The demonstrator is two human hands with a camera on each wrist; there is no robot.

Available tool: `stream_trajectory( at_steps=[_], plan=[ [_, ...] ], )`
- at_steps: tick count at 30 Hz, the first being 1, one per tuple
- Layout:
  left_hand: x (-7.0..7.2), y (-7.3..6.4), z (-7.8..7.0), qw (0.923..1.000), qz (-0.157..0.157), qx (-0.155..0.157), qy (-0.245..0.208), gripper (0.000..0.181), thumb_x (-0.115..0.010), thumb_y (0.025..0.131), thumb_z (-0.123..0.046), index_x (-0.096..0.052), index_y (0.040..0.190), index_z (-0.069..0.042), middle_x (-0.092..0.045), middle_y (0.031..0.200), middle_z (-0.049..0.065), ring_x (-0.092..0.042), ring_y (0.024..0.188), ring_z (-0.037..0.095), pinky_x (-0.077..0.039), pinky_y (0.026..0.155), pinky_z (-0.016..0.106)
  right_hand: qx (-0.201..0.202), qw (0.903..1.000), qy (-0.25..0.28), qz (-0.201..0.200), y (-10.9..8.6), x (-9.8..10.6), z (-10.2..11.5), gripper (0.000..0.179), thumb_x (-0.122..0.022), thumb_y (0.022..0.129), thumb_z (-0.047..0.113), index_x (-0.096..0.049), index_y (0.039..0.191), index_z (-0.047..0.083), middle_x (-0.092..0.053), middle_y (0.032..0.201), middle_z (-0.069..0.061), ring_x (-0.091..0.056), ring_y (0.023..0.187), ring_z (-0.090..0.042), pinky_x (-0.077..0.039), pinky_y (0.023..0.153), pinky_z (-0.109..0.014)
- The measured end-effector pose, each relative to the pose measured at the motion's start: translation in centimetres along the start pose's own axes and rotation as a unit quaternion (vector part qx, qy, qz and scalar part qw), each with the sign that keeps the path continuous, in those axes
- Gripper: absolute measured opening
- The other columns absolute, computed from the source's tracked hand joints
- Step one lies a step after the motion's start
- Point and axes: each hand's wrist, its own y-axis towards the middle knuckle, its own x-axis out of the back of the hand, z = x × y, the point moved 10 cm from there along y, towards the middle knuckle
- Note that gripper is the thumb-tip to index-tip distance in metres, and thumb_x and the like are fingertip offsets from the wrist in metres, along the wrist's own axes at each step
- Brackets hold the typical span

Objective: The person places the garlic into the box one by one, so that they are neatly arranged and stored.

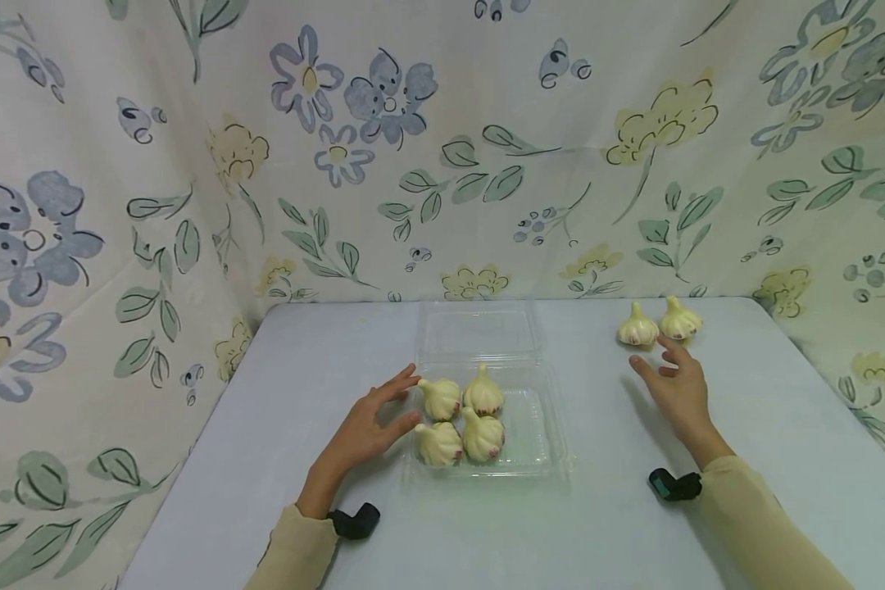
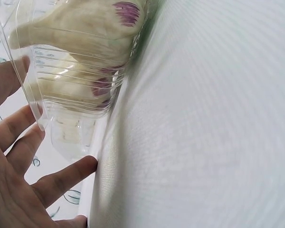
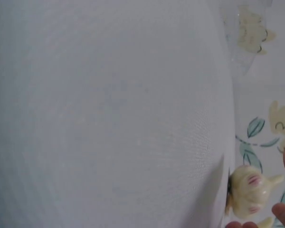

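A clear plastic clamshell box (image 1: 531, 430) lies with its lid (image 1: 478, 332) folded back. Several garlic bulbs (image 1: 483, 436) fill its left side in two rows; purple marks show on the bulbs (image 2: 127, 14) through the ribbed wall in the left wrist view. My left hand (image 1: 365, 428) is at the box's left rim, fingers spread, fingertips right at the edge. Two more garlic bulbs (image 1: 637, 328) sit together at the table's far right. Just in front of them is my right hand (image 1: 680, 393), thumb and fingers apart with nothing between them; one bulb (image 3: 250, 192) shows beside its fingertips in the right wrist view.
A white cloth-covered table (image 1: 612, 524) carries everything. Flower-printed fabric (image 1: 457, 164) hangs behind it and along both sides. Each wrist wears a small black camera, one on the left (image 1: 356, 522) and one on the right (image 1: 674, 485).
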Motion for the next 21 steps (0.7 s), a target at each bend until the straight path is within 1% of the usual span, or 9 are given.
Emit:
stream_trajectory(
  at_steps=[4, 7, 13, 18, 21],
  plan=[
    [0.0, 0.0, 0.0, 1.0000, 0.000, -0.002, -0.001, 0.059, -0.069, 0.097, -0.036, -0.051, 0.151, -0.022, -0.035, 0.166, -0.007, -0.063, 0.130, 0.028, -0.015, 0.121, 0.073, -0.003, 1.0000, -0.002, -0.004, 0.5, 0.0, -0.1, 0.078, -0.064, 0.099, 0.044, -0.031, 0.160, 0.009, -0.039, 0.149, -0.035, -0.049, 0.129, -0.048, -0.046, 0.083, -0.038],
    [0.0, 0.0, 0.0, 1.0000, 0.000, -0.005, -0.001, 0.058, -0.069, 0.097, -0.036, -0.051, 0.151, -0.022, -0.035, 0.166, -0.007, -0.063, 0.129, 0.027, -0.016, 0.120, 0.074, 0.000, 1.0000, -0.005, -0.003, 0.8, 0.0, -0.1, 0.079, -0.064, 0.099, 0.043, -0.029, 0.161, 0.009, -0.039, 0.149, -0.036, -0.049, 0.127, -0.049, -0.045, 0.082, -0.036],
    [0.0, 0.0, 0.1, 1.0000, -0.001, -0.002, 0.003, 0.058, -0.069, 0.097, -0.037, -0.051, 0.151, -0.025, -0.035, 0.165, -0.008, -0.063, 0.129, 0.026, -0.017, 0.120, 0.073, 0.005, 1.0000, -0.006, 0.005, 1.5, -0.1, -0.2, 0.082, -0.065, 0.099, 0.043, -0.026, 0.161, 0.006, -0.037, 0.149, -0.039, -0.049, 0.126, -0.052, -0.047, 0.085, -0.042],
    [0.0, 0.0, 0.1, 1.0000, 0.000, -0.001, 0.002, 0.058, -0.069, 0.097, -0.037, -0.051, 0.151, -0.024, -0.035, 0.165, -0.009, -0.063, 0.130, 0.027, -0.016, 0.120, 0.073, 0.011, 0.9999, -0.002, 0.005, 2.2, -0.2, -0.1, 0.082, -0.065, 0.098, 0.041, -0.026, 0.160, 0.003, -0.037, 0.149, -0.040, -0.050, 0.126, -0.052, -0.048, 0.087, -0.043],
    [0.0, 0.0, 0.1, 1.0000, -0.001, -0.002, 0.002, 0.058, -0.069, 0.097, -0.037, -0.051, 0.151, -0.026, -0.035, 0.165, -0.009, -0.063, 0.130, 0.026, -0.017, 0.120, 0.073, 0.013, 0.9999, 0.001, 0.005, 2.4, -0.3, -0.1, 0.083, -0.066, 0.098, 0.039, -0.026, 0.160, 0.001, -0.036, 0.149, -0.041, -0.050, 0.125, -0.052, -0.047, 0.086, -0.042]
  ],
)
